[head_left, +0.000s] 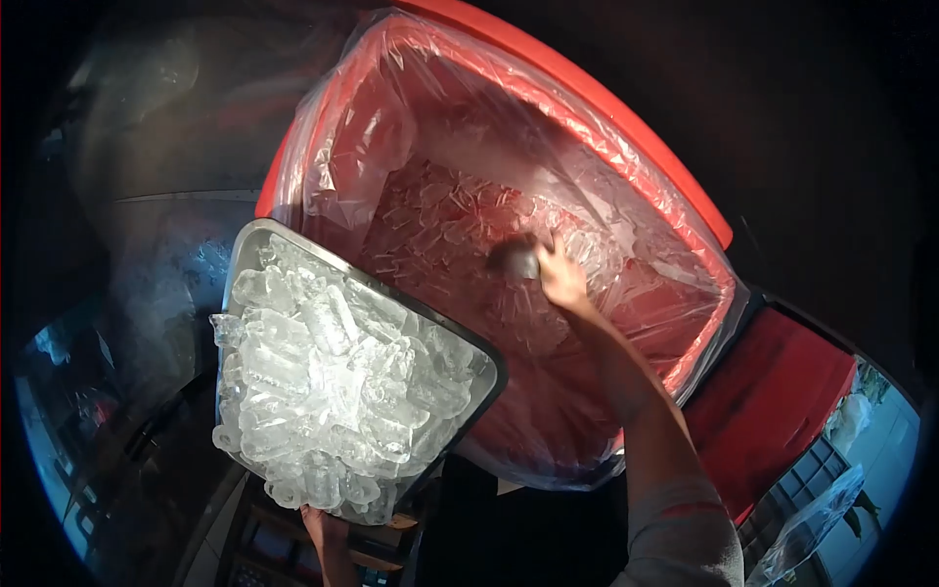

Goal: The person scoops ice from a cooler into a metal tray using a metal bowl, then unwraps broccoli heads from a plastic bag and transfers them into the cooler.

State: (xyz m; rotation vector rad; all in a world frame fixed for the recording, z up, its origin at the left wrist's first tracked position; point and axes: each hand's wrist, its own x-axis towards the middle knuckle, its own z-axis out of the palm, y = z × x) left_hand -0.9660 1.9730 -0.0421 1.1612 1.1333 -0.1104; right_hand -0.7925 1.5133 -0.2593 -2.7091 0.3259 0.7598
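Red bin (pixel 611 103), one tray (pixel 421 311) of ice (pixel 337 386), two hands (pixel 561 279) (pixel 323 525)

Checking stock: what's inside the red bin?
The red bin holds ice in a clear liner; the right hand grips a blurred object inside. The filled tray hides the bin's near left part.

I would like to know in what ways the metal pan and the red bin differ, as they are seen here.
The pan is bare grey metal; the bin is red and lined with clear plastic. The pan looks smaller than the bin. Ice is heaped high in the pan, while in the bin it lies low, well below the rim. Both hold clear ice.
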